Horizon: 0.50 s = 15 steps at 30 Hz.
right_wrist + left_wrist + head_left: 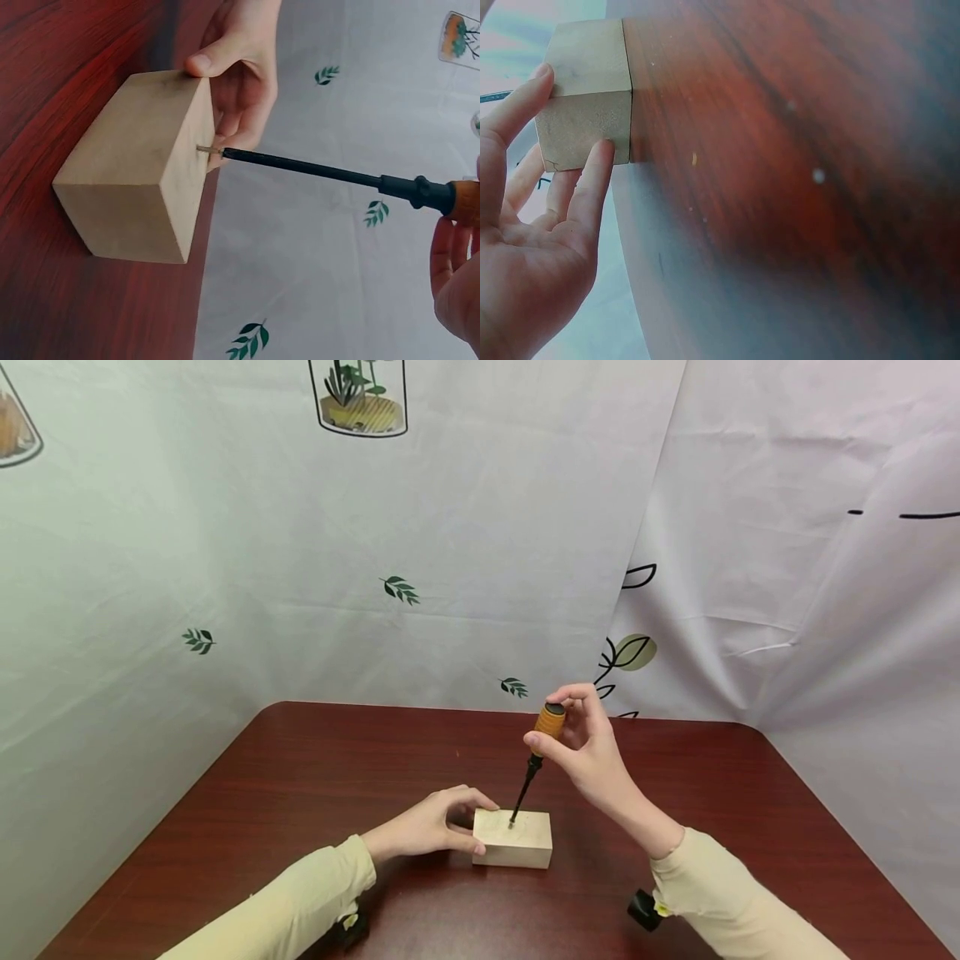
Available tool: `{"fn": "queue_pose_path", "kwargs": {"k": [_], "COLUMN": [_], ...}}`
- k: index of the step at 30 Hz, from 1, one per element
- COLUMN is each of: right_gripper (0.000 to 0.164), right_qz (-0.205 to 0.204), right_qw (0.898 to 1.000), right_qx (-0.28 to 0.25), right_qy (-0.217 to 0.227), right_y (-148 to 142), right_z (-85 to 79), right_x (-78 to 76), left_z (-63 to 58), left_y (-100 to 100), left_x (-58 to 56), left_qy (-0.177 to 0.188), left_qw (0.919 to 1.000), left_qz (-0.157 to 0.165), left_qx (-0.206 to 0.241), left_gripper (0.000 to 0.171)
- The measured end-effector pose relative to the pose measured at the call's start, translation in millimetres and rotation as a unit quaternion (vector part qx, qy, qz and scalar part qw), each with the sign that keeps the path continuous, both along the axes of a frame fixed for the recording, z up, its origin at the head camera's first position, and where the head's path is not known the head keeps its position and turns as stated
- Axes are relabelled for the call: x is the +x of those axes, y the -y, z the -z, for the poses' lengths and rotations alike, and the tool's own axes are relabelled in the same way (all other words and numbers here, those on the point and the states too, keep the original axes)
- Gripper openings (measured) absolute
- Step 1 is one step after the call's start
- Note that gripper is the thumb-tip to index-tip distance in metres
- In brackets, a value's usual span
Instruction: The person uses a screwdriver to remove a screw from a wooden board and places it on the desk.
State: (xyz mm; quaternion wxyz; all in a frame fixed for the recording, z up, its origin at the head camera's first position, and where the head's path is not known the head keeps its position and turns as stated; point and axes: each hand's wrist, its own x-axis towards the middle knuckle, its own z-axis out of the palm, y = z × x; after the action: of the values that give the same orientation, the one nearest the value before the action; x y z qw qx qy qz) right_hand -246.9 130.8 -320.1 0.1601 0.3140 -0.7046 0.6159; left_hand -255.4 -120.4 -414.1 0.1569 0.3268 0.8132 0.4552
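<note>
A pale wooden block (513, 852) lies on the table. My left hand (429, 824) grips its left end, thumb on the near side and fingers at the far side; the left wrist view shows the thumb and fingertips against the block (585, 124). In my right hand (592, 752) is a screwdriver (551, 720) with an orange and black handle, held between thumb and fingers. Its dark shaft (300, 166) slants down to a small screw (204, 148) standing in the block's top face, and the tip meets the screw head.
The dark red-brown wooden table (360, 752) reaches back to a white curtain (450, 527) printed with leaves and jars. Dark wrist devices (643, 910) show by the pale sleeves (720, 885).
</note>
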Motion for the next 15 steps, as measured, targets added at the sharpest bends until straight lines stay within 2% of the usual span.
{"fn": "queue_pose_path", "kwargs": {"k": [5, 8, 15], "right_gripper": [0.046, 0.045, 0.041], "right_qz": [0.027, 0.029, -0.009], "right_qw": [0.999, 0.999, 0.999], "right_qx": [0.019, 0.027, 0.033], "right_qy": [-0.019, -0.027, -0.031], "right_y": [-1.9, -3.2, -7.5], "right_z": [-2.9, -4.3, -6.4], "right_x": [1.2, 1.6, -0.4], "left_z": [0.2, 0.5, 2.0], "left_y": [0.3, 0.6, 0.7], "left_x": [0.0, -0.4, -1.4], "left_qy": [0.005, -0.003, -0.026], "left_qw": [1.0, 1.0, 0.9996], "left_qz": [0.001, 0.002, 0.001], "left_qx": [0.001, -0.002, -0.01], "left_gripper": [0.047, 0.047, 0.048]}}
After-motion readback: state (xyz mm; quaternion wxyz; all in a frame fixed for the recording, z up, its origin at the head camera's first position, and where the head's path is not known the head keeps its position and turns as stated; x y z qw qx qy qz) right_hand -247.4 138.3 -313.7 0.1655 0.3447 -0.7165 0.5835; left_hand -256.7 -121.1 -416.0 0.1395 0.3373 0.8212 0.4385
